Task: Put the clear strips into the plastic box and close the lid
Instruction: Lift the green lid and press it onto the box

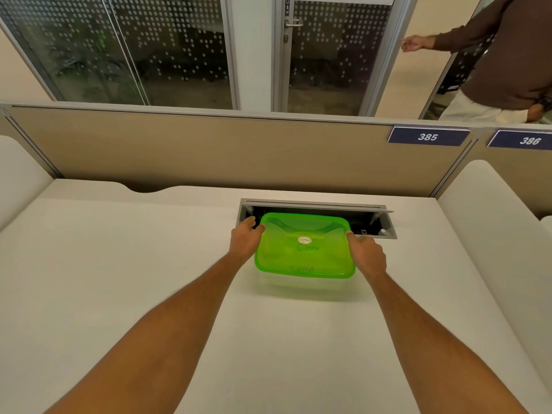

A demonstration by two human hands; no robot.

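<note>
A clear plastic box [301, 286] with a bright green translucent lid [304, 246] stands on the white desk [119, 264]. The lid lies flat on top of the box and bears handwritten words and a small oval sticker. My left hand [245, 243] grips the lid's left edge, thumb on top near the far left corner. My right hand [366, 254] holds the right edge, thumb on the lid's rim. No clear strips are visible; the green lid and cloudy walls hide the box's inside.
Just behind the box an open cable tray [379, 225] is sunk into the desk, its flap raised. A beige partition [209, 150] with plates 385 and 386 closes the far side. A person in a brown top [507, 55] stands beyond it at the right.
</note>
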